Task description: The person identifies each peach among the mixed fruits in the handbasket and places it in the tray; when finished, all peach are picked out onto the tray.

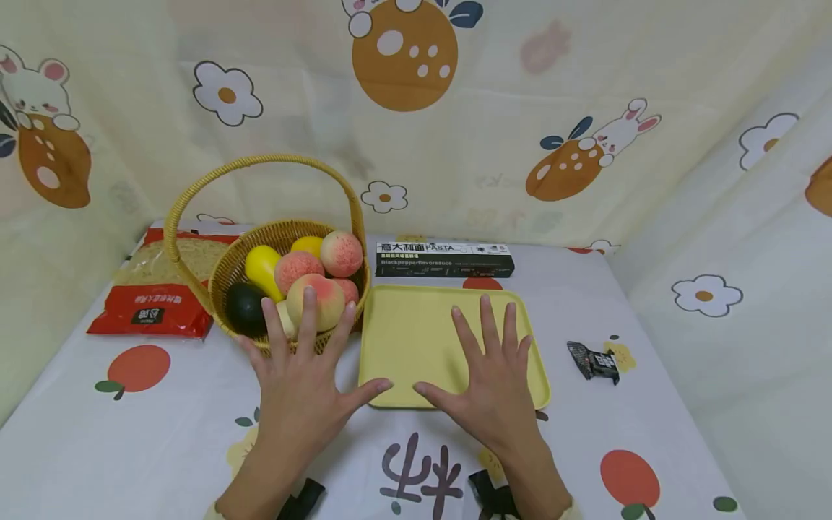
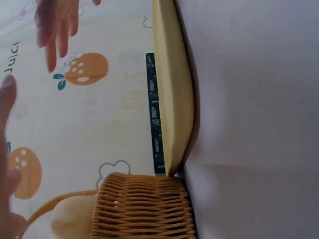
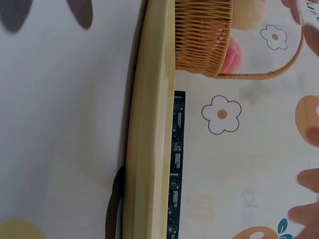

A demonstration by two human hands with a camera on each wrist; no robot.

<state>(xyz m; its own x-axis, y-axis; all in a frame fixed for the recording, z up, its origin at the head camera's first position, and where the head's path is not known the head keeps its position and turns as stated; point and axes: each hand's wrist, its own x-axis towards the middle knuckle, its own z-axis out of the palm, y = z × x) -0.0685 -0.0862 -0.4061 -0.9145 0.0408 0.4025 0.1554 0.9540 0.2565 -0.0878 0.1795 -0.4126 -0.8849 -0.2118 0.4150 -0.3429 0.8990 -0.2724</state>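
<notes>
Both hands hover with fingers spread and hold nothing. In the head view my left hand [image 1: 299, 390] is in front of the wicker basket [image 1: 178, 238], its fingertips overlapping the basket's front in the picture. My right hand [image 1: 494, 383] is over the right part of the yellow tray [image 1: 416, 339]. The two thumbs point toward each other. Several fruits fill the basket: a peach [image 1: 331, 303], a dark green avocado-like fruit [image 1: 245, 308], a yellow fruit [image 1: 263, 267] and pinkish-red ones. In the left wrist view the tray [image 2: 174, 89] appears edge-on beside the basket [image 2: 144, 209].
A black pasta box [image 1: 445, 261] lies behind the tray. Left of the basket is a red bag [image 1: 156, 307] with pale contents. A small black wrapped packet [image 1: 593, 361] lies right of the tray. Patterned cloth [image 1: 455, 159] hangs at the back and sides.
</notes>
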